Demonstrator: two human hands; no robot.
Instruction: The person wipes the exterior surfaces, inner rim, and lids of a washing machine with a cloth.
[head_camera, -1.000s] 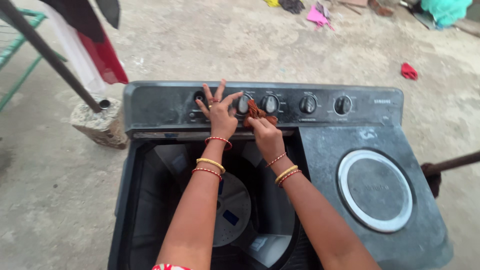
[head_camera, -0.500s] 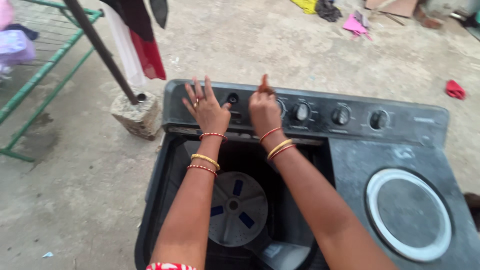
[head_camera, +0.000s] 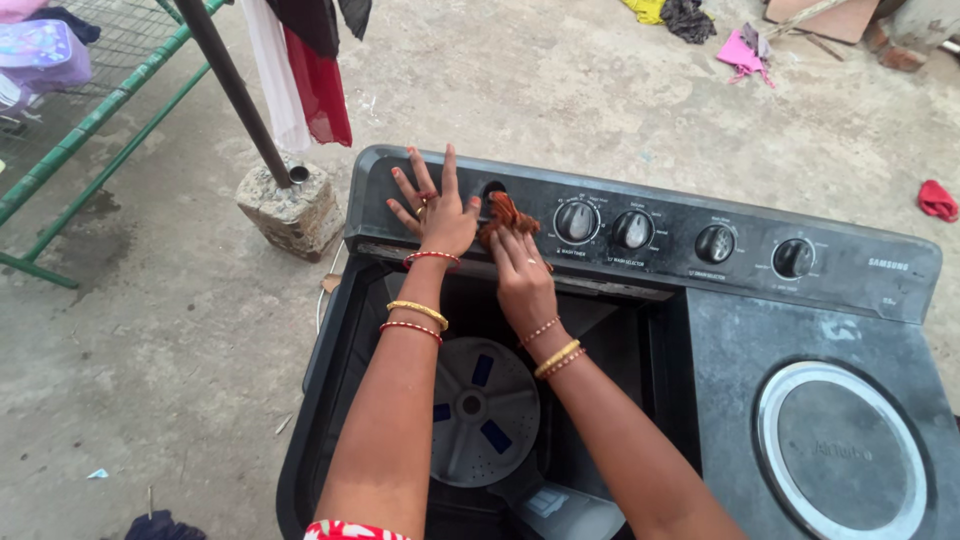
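A dark grey twin-tub washing machine (head_camera: 800, 330) stands on a concrete floor with its left tub open. My left hand (head_camera: 435, 210) lies flat with spread fingers on the left end of the control panel (head_camera: 680, 215). My right hand (head_camera: 518, 268) presses a small rust-brown rag (head_camera: 508, 212) against the panel, just left of the first of several round knobs (head_camera: 577, 221). Both wrists wear red and gold bangles. Inside the open tub a grey pulsator disc (head_camera: 485, 410) with blue inserts shows between my forearms.
The round spinner lid (head_camera: 845, 450) is closed on the right. A slanted pole (head_camera: 245, 95) set in a stone block (head_camera: 290, 210) stands left of the machine, with cloths hanging above. A green rack (head_camera: 80, 130) sits far left. Scattered cloths lie at the back.
My right hand has drawn the rag down from the panel's top edge onto its face. My view has shifted, so the machine sits a little further right. The left hand stays on the panel.
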